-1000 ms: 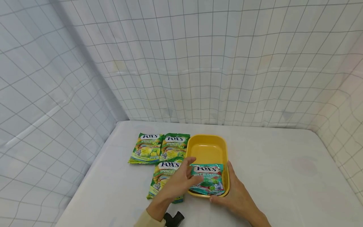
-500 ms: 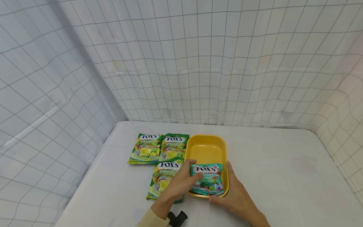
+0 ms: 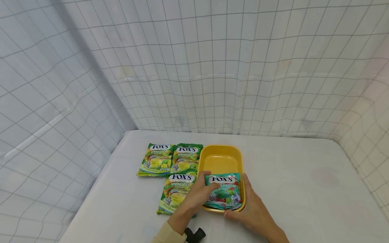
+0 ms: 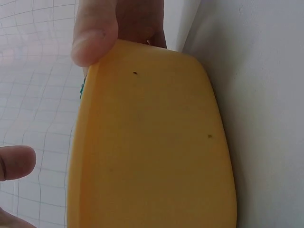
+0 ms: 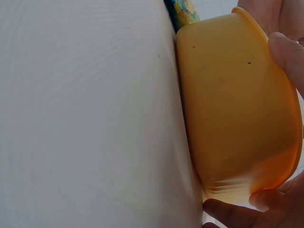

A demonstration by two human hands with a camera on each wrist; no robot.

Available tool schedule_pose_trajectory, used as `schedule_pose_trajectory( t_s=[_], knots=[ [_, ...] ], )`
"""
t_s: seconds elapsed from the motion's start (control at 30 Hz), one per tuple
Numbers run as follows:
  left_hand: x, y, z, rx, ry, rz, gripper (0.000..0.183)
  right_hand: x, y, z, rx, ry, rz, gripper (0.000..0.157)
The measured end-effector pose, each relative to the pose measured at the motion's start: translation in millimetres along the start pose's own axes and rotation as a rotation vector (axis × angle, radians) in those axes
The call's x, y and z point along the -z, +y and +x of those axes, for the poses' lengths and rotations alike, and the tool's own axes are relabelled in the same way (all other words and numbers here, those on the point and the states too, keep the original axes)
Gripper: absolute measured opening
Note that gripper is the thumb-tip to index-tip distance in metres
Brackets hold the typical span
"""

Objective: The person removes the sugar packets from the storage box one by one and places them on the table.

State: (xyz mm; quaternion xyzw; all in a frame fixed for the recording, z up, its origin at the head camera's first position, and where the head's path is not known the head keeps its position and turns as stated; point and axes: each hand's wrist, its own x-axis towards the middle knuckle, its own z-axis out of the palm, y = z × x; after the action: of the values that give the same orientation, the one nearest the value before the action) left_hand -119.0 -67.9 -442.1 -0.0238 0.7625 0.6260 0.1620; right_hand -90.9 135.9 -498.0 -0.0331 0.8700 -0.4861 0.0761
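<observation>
A teal bag of Fox's mint candy [image 3: 227, 196] lies in the near half of a yellow plastic tray [image 3: 220, 164]. My left hand [image 3: 196, 195] grips the bag at its left side, thumb across its printed front and fingers down by the tray's left wall. Part of the bag's lettering is hidden under that thumb. My right hand [image 3: 256, 212] holds the tray at its near right corner; its thumb [image 4: 95, 38] presses the near rim in the left wrist view, while fingers [image 5: 237, 213] run along the right side in the right wrist view.
Left of the tray lie three green Fox's Spring Tea candy bags: one at far left [image 3: 155, 160], one beside the tray [image 3: 184, 160], one nearer [image 3: 173, 195], partly behind the left arm. White gridded fabric [image 3: 225, 84] walls in the white table [image 3: 304, 189].
The left hand has shifted slightly right and its thumb has come down over the mint candy bag. The bag has moved a little up and right. The right hand stays on the tray.
</observation>
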Motion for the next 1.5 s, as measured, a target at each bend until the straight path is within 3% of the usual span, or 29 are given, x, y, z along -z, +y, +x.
schedule_pose_trajectory(
  t_s=[0.1, 0.4, 0.6, 0.93, 1.13, 1.37, 1.5],
  knots=[
    [-2.2, 0.0, 0.9, 0.011, 0.023, -0.022, 0.067, 0.1, 0, 0, 0.005, 0.002, -0.002, 0.141],
    [-3.6, -1.1, 4.2, 0.042, 0.026, -0.221, 0.062, 1.1, -1, 1, 0.006, 0.014, -0.004, 0.14],
    [-3.4, -3.7, 6.2, 0.01, 0.033, -0.334, 0.055, 0.4, 0, 1, -0.001, 0.007, -0.005, 0.142],
    [-0.3, -2.5, 5.0, -0.017, -0.031, -0.219, 0.037, 1.7, 1, 0, 0.017, 0.012, -0.012, 0.143],
    [2.9, -0.4, 6.7, -0.011, -0.076, -0.156, 0.039, 1.8, 0, 0, 0.022, 0.012, -0.023, 0.141],
    [2.4, -1.0, 15.4, -0.065, -0.092, -0.017, 0.047, 1.6, 1, -1, 0.026, 0.005, -0.037, 0.143],
    [-0.9, -4.9, 21.6, -0.076, -0.125, -0.007, 0.046, 1.7, 2, -1, 0.027, 0.001, -0.041, 0.144]
  ],
)
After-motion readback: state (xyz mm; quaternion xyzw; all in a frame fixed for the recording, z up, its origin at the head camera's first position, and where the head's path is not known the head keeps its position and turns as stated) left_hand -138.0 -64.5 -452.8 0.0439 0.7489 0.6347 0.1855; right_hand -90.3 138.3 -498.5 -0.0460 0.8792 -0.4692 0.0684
